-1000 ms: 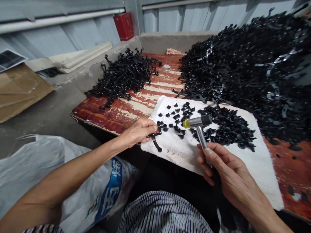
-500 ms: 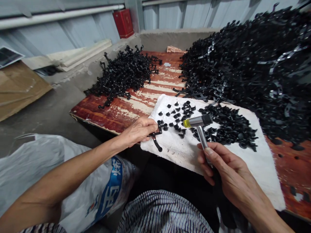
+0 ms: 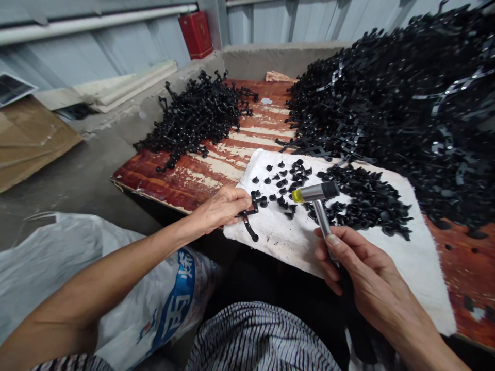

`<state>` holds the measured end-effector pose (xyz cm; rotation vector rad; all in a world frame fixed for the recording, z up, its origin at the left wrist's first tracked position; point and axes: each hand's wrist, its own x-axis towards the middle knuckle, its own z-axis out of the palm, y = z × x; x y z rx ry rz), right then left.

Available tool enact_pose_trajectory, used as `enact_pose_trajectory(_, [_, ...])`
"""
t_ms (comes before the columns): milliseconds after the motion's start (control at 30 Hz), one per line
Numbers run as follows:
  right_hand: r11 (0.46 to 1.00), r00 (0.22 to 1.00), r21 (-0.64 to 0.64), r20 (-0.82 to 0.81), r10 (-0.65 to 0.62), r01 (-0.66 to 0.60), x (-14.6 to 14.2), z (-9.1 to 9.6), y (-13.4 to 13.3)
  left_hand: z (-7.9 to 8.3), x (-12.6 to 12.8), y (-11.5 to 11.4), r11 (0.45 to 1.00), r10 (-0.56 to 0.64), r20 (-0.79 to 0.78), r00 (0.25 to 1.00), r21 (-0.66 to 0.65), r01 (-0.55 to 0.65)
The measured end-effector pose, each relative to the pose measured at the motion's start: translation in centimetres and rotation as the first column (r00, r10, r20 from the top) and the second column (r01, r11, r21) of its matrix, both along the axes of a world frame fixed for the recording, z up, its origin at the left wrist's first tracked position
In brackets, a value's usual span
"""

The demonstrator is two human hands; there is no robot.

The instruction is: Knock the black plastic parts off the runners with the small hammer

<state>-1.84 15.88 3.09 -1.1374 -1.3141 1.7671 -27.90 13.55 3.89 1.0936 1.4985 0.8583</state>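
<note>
My left hand (image 3: 221,207) pinches a black cross-shaped plastic part (image 3: 249,218) and holds it flat on the white pad (image 3: 294,239). My right hand (image 3: 358,270) grips the metal handle of a small hammer (image 3: 315,195), whose yellow-tipped head hovers just above the pad to the right of the part. Several small black caps (image 3: 284,180) lie scattered on the pad between the hammer head and my left hand. More caps are heaped in a pile (image 3: 363,201) on the pad's right side.
A red worn wooden board (image 3: 201,172) carries the pad. On its far left lies a heap of black cross parts (image 3: 197,116); a much larger heap (image 3: 406,98) fills the right. A white sack (image 3: 127,288) sits at lower left, cardboard (image 3: 31,139) beyond it.
Almost nothing differs. Both hands, the hammer and the held part keep their places; only the camera view has shifted very slightly.
</note>
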Motion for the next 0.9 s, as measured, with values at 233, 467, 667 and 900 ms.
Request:
enact_pose_trajectory(233, [0.99,0.975,0.095,0.207,0.083,-0.105,0.6,1.3,0.2,0.6,-0.1,0.5,0.999,-0.038,-0.129,0.991,-0.037,0.033])
enact_pose_trajectory(467, [0.746,0.877,0.572,0.48,0.034,-0.342,-0.2,3.2,1.3,2.2,0.7,1.4,0.995,-0.014,-0.282,0.959,-0.096,-0.014])
enact_pose_trajectory(667, [0.442,0.904,0.838,0.409,-0.123,-0.319,-1.3,3.4,0.7,1.9,0.4,1.2,0.999,-0.026,-0.277,0.96,-0.051,0.013])
enact_pose_trajectory(900, [0.29,0.816,0.803,0.568,-0.109,-0.52,-1.4,2.4,1.3,0.9,0.0,1.3,0.997,-0.025,-0.246,0.969,-0.076,0.007])
